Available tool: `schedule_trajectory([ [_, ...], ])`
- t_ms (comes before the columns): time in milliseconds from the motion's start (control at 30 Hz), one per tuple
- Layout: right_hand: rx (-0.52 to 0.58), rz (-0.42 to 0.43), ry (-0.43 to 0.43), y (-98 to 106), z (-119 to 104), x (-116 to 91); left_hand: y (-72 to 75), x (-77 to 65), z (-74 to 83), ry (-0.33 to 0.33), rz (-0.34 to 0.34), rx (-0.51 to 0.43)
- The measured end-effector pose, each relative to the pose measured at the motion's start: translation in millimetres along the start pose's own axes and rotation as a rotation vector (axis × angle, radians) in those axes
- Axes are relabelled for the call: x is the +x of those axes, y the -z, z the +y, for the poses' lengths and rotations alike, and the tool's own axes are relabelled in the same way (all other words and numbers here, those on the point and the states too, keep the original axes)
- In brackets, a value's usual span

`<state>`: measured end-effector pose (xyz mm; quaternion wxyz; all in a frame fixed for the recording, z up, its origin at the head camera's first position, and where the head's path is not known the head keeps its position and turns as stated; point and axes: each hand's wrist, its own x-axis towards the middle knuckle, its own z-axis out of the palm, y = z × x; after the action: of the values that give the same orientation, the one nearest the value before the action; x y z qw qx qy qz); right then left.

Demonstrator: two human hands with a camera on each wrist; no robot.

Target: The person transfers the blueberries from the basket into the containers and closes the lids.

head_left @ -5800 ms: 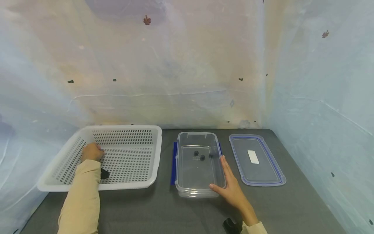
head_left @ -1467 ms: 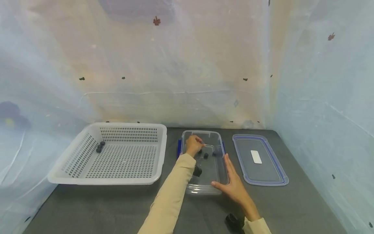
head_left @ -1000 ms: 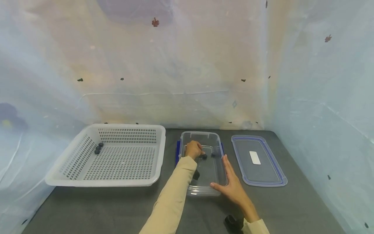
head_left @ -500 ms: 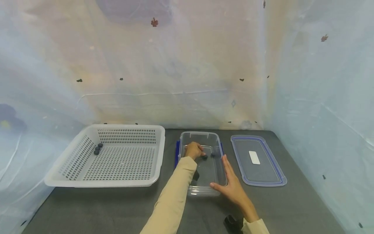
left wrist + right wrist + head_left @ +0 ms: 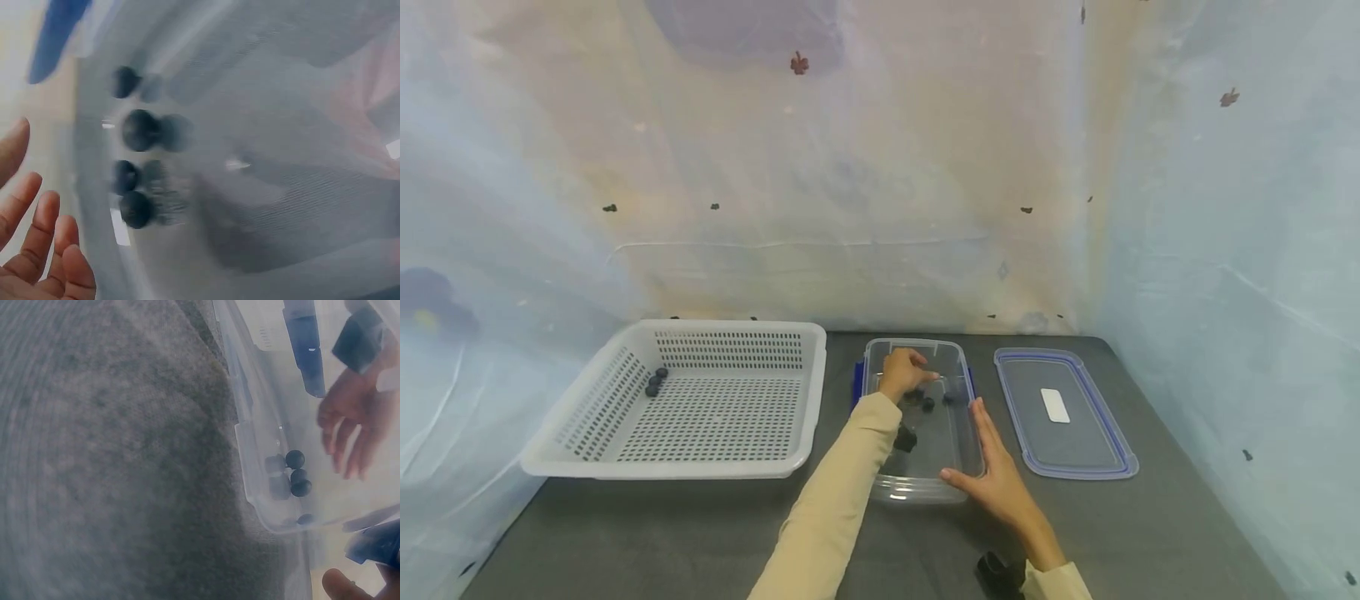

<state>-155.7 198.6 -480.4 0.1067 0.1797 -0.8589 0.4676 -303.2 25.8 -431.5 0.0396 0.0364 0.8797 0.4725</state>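
A clear plastic box (image 5: 928,454) with blue side latches stands on the table. On its floor lie several dark round berries (image 5: 928,405) that look like blueberries, close together in the left wrist view. My left hand (image 5: 904,373) is over the far left part of the box, its fingers loosely spread and holding nothing; the left wrist view shows the fingers (image 5: 45,215) apart from the berries. My right hand (image 5: 997,482) rests against the box's right side, thumb at the near corner and fingers straight along the wall.
To the left sits a white perforated basket (image 5: 808,400) with three dark berries (image 5: 652,390) by its left wall. A clear lid (image 5: 1045,442) with a blue seal and white label lies right of the box. Patterned sheeting (image 5: 865,167) encloses the table.
My left hand has gone from the basket into the box, let go of a berry there, and lifted with its fingers loosened over the last half second. My right hand has stayed at the box.
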Motion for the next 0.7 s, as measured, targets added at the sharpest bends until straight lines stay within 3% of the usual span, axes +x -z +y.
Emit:
schedule_trajectory([
  [400,0.012,-0.002,0.000,0.2,1.8,-0.7,36.3,-6.5,21.7,-0.219,-0.125,-0.100],
  [700,0.010,0.005,-0.002,-0.8,1.9,-0.6,70.7,-16.3,30.3,-0.301,-0.140,-0.144],
])
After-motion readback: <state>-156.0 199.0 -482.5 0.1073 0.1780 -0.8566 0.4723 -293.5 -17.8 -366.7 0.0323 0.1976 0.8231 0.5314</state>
